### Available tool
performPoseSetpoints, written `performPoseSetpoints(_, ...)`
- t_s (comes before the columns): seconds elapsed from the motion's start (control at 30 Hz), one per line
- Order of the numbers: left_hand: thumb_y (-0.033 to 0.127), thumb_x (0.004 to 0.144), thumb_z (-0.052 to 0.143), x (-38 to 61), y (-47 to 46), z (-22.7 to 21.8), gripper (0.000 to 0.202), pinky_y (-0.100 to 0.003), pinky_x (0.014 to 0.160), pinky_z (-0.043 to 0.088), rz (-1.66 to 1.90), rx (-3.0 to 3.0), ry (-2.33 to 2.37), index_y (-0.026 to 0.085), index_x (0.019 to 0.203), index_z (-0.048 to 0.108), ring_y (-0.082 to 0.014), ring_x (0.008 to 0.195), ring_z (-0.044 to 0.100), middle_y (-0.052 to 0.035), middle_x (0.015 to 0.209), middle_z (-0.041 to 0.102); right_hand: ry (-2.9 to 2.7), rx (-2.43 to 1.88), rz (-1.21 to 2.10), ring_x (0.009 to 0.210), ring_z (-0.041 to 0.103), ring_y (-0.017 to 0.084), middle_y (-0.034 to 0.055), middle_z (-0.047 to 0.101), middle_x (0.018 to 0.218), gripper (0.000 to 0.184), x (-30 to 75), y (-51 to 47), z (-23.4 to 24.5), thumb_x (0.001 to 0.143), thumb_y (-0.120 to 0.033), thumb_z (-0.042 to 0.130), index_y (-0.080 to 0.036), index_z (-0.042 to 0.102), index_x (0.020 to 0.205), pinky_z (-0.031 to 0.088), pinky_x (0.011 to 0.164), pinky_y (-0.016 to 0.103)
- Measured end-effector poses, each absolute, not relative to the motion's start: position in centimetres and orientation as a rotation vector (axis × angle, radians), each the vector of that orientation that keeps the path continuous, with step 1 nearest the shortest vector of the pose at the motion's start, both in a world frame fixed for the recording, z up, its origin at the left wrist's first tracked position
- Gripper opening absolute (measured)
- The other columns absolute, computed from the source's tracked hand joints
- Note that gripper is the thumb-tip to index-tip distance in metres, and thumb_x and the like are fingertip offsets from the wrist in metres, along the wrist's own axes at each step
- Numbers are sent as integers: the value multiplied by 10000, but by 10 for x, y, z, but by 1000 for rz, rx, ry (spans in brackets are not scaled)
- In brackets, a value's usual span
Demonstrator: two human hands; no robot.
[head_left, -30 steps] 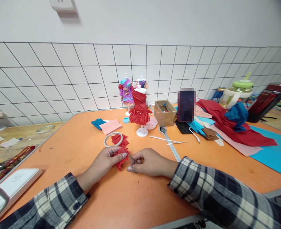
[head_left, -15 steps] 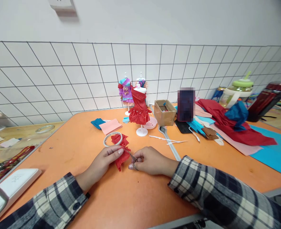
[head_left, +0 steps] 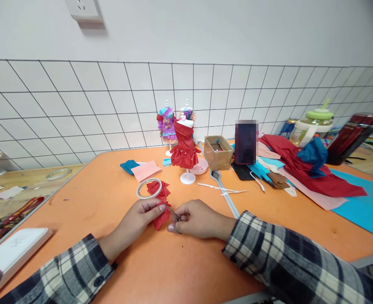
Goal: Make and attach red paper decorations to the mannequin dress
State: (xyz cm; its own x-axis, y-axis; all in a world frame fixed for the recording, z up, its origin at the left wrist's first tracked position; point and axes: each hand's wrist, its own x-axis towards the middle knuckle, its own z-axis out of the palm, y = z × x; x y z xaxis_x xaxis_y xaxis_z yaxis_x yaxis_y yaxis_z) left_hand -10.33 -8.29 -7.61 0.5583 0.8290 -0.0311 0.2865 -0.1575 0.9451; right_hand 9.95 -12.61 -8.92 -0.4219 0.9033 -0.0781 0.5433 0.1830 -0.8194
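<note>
Between thumb and fingers, my left hand (head_left: 143, 215) pinches a piece of red crepe paper (head_left: 161, 220) just above the table. My right hand (head_left: 195, 218) is closed on small metal scissors (head_left: 175, 216), whose blades reach to the red paper beside my left thumb. Whether the blades are apart or together I cannot tell. Beyond my left hand lies a roll of clear tape (head_left: 138, 190), with more crumpled red paper (head_left: 163, 190) next to it. A mini dress form in a red paper dress (head_left: 184, 145) stands behind my hands on a white base.
Two more dressed forms (head_left: 167, 126) stand behind the red one, near a cardboard box (head_left: 218, 154) and a pink dish (head_left: 200, 167). A phone (head_left: 246, 142) stands upright. Coloured paper sheets (head_left: 360, 211), a red flask (head_left: 354, 137) and a lidded bottle (head_left: 314, 126) are at right; a white box (head_left: 21, 249) is at left.
The whole view has shifted slightly, so things sit a little lower. My hands keep hold of the red paper and the scissors, with the blades still at the paper.
</note>
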Motion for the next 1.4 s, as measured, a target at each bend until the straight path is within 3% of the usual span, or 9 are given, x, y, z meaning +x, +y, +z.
performPoseSetpoints(0.33, 513, 747, 678, -102, -83, -76, 388, -251, 572, 380, 640, 1609, 922, 142, 644, 641, -138, 579, 474, -6, 590, 574, -2038, -1302, 1179, 556, 368, 75, -68, 447, 596, 395, 100, -125, -92, 798, -555, 626, -175, 580, 701, 240, 490, 223)
performPoseSetpoints(0.5, 497, 766, 658, -104, -82, -79, 379, -253, 570, 368, 643, 1627, 933, 146, 627, 614, -139, 582, 467, -2, 585, 559, -2026, -1311, 1200, 528, 309, 73, -74, 375, 548, 366, 101, -123, -94, 794, -524, 645, -168, 635, 711, 211, 486, 230)
performPoseSetpoints(0.73, 500, 775, 648, -103, -81, -78, 381, -247, 569, 349, 655, 1652, 936, 151, 627, 610, -130, 581, 437, 12, 579, 531, -2014, -1298, 1200, 556, 360, 75, -63, 473, 599, 357, 100, -124, -95, 790, -530, 648, -175, 644, 748, 241, 489, 215)
performPoseSetpoints(1.07, 508, 823, 615, -106, -78, -82, 418, -253, 577, 384, 657, 1714, 922, 160, 596, 570, -142, 576, 478, -1, 567, 551, -1987, -1285, 1228, 522, 362, 76, -65, 470, 558, 299, 101, -121, -99, 773, -463, 683, -181, 733, 857, 255, 465, 207)
performPoseSetpoints(1.13, 493, 822, 638, -106, -78, -83, 347, -249, 589, 394, 695, 1686, 922, 154, 751, 646, -141, 598, 491, -2, 623, 578, -1965, -1271, 1247, 525, 365, 75, -64, 474, 563, 287, 101, -121, -99, 771, -445, 690, -178, 738, 866, 262, 468, 204)
performPoseSetpoints(1.17, 478, 821, 652, -107, -78, -83, 333, -248, 599, 403, 718, 1660, 911, 163, 927, 671, -142, 616, 503, -3, 678, 603, -1945, -1255, 1276, 531, 368, 75, -63, 479, 572, 285, 100, -120, -99, 771, -438, 694, -176, 738, 873, 270, 472, 201)
performPoseSetpoints(1.27, 426, 820, 680, -109, -80, -83, 664, -263, 663, 448, 775, 1581, 833, 273, 1413, 425, -155, 703, 559, -21, 891, 660, -1879, -1186, 1386, 554, 390, 76, -56, 505, 605, 278, 99, -120, -99, 769, -415, 703, -164, 732, 884, 301, 496, 196)
performPoseSetpoints(1.33, 404, 805, 704, -111, -81, -82, 687, -288, 745, 470, 802, 1568, 802, 291, 1425, 430, -179, 812, 589, -48, 1015, 664, -1871, -1144, 1427, 565, 408, 78, -51, 519, 614, 279, 99, -120, -97, 766, -409, 712, -153, 726, 876, 320, 514, 195)
performPoseSetpoints(1.4, 403, 785, 728, -113, -82, -83, 529, -294, 787, 471, 820, 1569, 815, 253, 1276, 602, -193, 867, 595, -63, 1037, 669, -1883, -1120, 1439, 568, 415, 76, -51, 522, 609, 284, 98, -122, -92, 757, -408, 726, -144, 722, 864, 326, 524, 192)
